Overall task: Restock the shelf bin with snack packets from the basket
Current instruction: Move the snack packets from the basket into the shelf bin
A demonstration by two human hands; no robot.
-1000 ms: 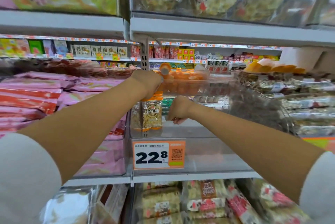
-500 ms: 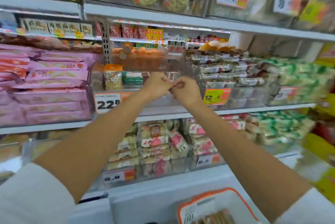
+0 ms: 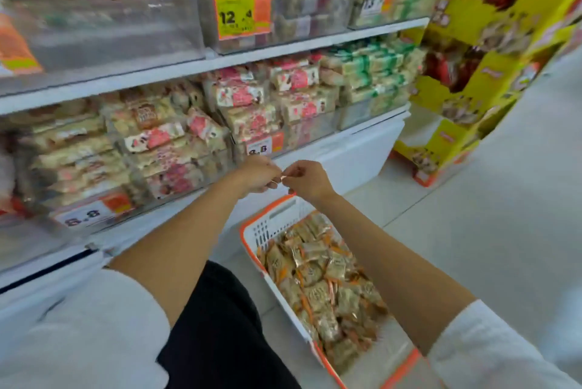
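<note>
My left hand [image 3: 259, 173] and my right hand [image 3: 308, 180] meet fingertip to fingertip above the far end of the basket, fingers curled. Neither holds a packet. A tiny pale speck shows between the fingertips, too small to identify. The white basket with an orange rim [image 3: 252, 232] stands on the floor below my hands, filled with several gold-and-orange snack packets [image 3: 321, 278]. The clear shelf bin [image 3: 126, 26] is at the upper left, blurred, well above both hands.
Clear bins of pink-and-white packets [image 3: 239, 111] fill the lower shelf behind my hands, with 8.8 price tags. A yellow cardboard display [image 3: 472, 80] stands at the right. Pale floor [image 3: 504, 199] stretches to the right of the basket. My dark-trousered leg [image 3: 220, 325] is left of the basket.
My view has dropped from the shelf bin to the basket on the floor. Both hands came out of the bin, joined at the fingertips and moved down together.
</note>
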